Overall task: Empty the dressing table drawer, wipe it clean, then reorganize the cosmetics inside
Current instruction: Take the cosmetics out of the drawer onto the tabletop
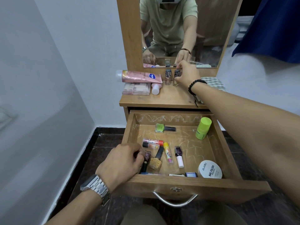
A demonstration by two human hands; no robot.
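Drawer (226, 149) holds nail polishes, perhaps lipsticks, a white jar (210, 169).

The drawer (230, 184) is matt wood grain with a shiny metal handle (175, 200); its floor is scuffed white; the tube (139, 76) is glossy plastic.

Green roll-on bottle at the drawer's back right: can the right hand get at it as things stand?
Probably yes, once free. The right hand is pinching a nail polish bottle on the tabletop. The green roll-on bottle stands in the open drawer, below that forearm, with nothing over or against it.
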